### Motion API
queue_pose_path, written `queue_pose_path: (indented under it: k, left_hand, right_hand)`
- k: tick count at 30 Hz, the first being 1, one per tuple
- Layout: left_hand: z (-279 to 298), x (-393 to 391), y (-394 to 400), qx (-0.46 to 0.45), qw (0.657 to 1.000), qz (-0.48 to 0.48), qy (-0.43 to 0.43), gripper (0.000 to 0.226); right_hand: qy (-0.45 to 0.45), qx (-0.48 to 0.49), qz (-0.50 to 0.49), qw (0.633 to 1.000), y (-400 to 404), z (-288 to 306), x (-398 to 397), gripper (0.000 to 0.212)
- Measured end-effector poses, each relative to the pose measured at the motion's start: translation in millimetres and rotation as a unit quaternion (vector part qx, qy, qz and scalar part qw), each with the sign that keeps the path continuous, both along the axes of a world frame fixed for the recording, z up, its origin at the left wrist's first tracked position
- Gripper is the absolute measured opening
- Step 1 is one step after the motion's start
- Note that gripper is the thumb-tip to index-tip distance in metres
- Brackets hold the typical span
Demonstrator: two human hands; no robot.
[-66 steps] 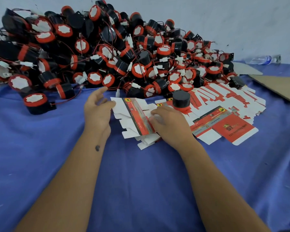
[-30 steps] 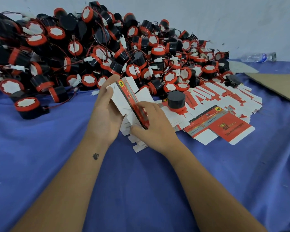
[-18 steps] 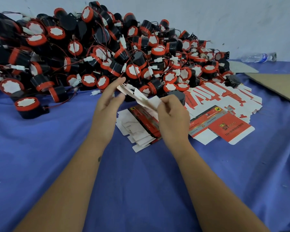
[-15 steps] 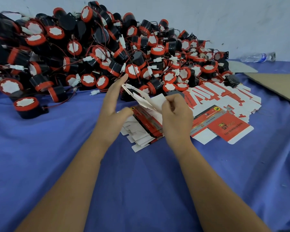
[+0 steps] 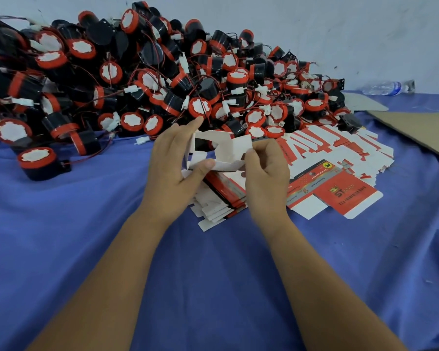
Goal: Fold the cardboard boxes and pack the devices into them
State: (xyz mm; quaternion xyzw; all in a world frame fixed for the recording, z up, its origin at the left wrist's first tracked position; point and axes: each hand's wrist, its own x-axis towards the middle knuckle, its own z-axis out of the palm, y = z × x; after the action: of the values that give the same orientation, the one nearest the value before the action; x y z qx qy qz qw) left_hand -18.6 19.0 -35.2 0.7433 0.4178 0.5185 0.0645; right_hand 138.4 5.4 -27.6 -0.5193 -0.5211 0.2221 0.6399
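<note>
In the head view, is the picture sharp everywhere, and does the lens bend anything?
Head view: soft even light, no glare; the white cardboard box held by left hand and right hand is slightly blurred; the clear plastic bottle at the far right is soft; the wide-angle lens bows the far edge of the blue tablecloth.

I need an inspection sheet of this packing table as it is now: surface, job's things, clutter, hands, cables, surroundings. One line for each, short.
Surface: blue cloth covers the table, with wrinkles at the right.
Job's things: half-opened box held above the stack of flat boxes; more flat boxes spread to the right; pile of devices, black and red, at the back.
Clutter: plastic bottle lying down, brown cardboard sheet at the far right.
Hands: left hand and right hand both hold the box.
Cables: thin red wires with white connectors tangled through the pile.
Surroundings: pale wall behind the table.
</note>
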Motion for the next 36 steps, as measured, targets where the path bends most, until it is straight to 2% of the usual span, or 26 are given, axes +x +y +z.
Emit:
queue_pose_path:
  k: [3, 5, 8, 11, 13, 16, 19, 23, 25, 27, 29, 31, 33, 36]
  left_hand:
    - [0.3, -2.3, -1.0, 0.008, 1.000, 0.003, -0.018, 0.049]
    - [1.4, -1.0, -2.5, 0.010, 0.999, -0.002, -0.038, 0.041]
    - [5.3, 4.7, -7.1, -0.025, 0.992, -0.025, -0.120, 0.034]
    - [8.0, 8.4, -10.4, -0.063, 0.977, -0.040, -0.201, 0.033]
    - [9.7, 9.4, -11.5, -0.086, 0.963, -0.059, -0.247, 0.033]
    - [8.4, 7.6, -7.4, -0.142, 0.939, -0.095, -0.299, 0.034]
    - [5.0, 10.0, -3.9, -0.209, 0.919, -0.143, -0.303, 0.036]
    - [7.2, 15.7, -5.9, -0.263, 0.887, -0.180, -0.335, 0.042]
    - [9.0, 17.3, -7.7, -0.273, 0.898, -0.144, -0.313, 0.038]
    - [8.0, 19.2, -9.7, -0.262, 0.919, -0.115, -0.271, 0.044]
    - [7.2, 21.2, -11.6, -0.267, 0.926, -0.095, -0.250, 0.052]
    - [5.9, 21.2, -10.7, -0.265, 0.926, -0.078, -0.257, 0.052]
    - [6.1, 20.4, -7.8, -0.270, 0.917, -0.063, -0.287, 0.047]
    - [5.0, 18.8, -4.1, -0.285, 0.906, -0.050, -0.310, 0.039]
  right_hand:
    - [0.046, 0.019, 0.085, 0.995, -2.9, 2.5, -0.8, 0.012]
    - [0.074, 0.017, 0.134, 0.988, -4.6, 4.2, 0.2, 0.024]
    - [0.005, -0.021, 0.175, 0.984, -5.6, 2.1, -1.5, 0.048]
    - [-0.008, -0.054, 0.211, 0.976, -6.2, -0.4, -6.1, 0.055]
    - [-0.008, -0.046, 0.230, 0.972, -5.4, -0.6, -7.9, 0.053]
    - [0.021, -0.048, 0.265, 0.963, -2.8, -1.9, -9.1, 0.028]
    - [0.053, -0.087, 0.262, 0.960, -0.5, -4.2, -9.1, 0.010]
    - [0.071, -0.108, 0.245, 0.961, 0.7, -4.5, -9.3, 0.015]
    - [0.062, -0.103, 0.239, 0.963, 1.8, -6.5, -8.3, 0.022]
    - [0.055, -0.098, 0.236, 0.965, 2.8, -6.9, -8.4, 0.025]
    - [0.054, -0.099, 0.241, 0.964, 3.5, -7.3, -8.6, 0.027]
    - [0.065, -0.101, 0.266, 0.957, 0.9, -4.8, -9.4, 0.025]
    - [0.119, -0.114, 0.297, 0.940, -0.8, -2.7, -7.1, 0.022]
    - [0.148, -0.146, 0.248, 0.946, 1.2, 2.0, -4.4, 0.044]
